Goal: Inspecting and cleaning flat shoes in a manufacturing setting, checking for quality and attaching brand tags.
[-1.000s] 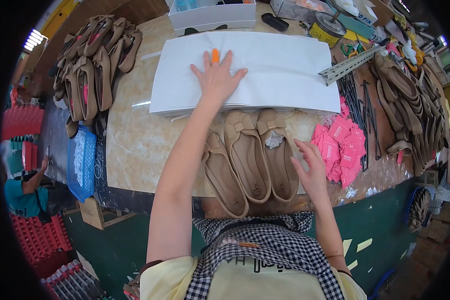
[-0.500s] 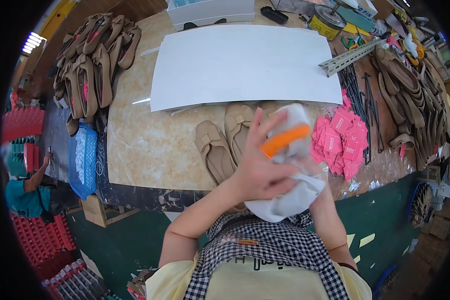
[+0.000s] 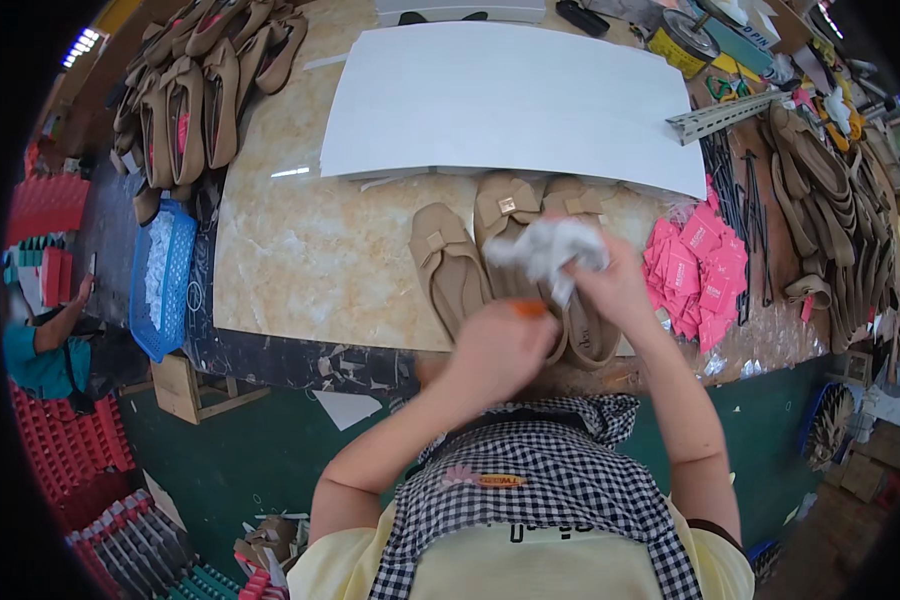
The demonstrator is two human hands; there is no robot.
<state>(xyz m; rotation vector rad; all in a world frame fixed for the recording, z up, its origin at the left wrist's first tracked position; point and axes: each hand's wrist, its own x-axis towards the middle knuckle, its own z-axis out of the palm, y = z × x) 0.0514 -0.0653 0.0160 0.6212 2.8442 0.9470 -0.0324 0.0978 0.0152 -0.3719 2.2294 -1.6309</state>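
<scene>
My left hand [image 3: 505, 345] is closed low over the middle beige ballet flat. Something orange [image 3: 530, 309] shows at its fingers, too smeared to name. My right hand [image 3: 610, 285] grips a crumpled white cloth [image 3: 550, 250], blurred by motion, above the shoes. Three beige flats with bows stand side by side at the table's near edge: a left one [image 3: 440, 270], a middle one [image 3: 507, 205] with a shiny piece on its bow, and a right one [image 3: 592, 335]. My hands and the cloth partly hide the middle and right shoes.
A large white sheet [image 3: 510, 105] lies behind the shoes. Pink packets [image 3: 695, 275] are heaped at right, beside dark rods and a slotted metal bar [image 3: 725, 117]. More beige flats pile up at far left [image 3: 185, 110] and right [image 3: 835, 220]. A blue basket [image 3: 175, 290] stands left.
My hands have come apart; the right has drawn the white cloth away over the shoes, while the left has dropped lower. The view has shifted, showing the table scene higher and the shoes more fully.
</scene>
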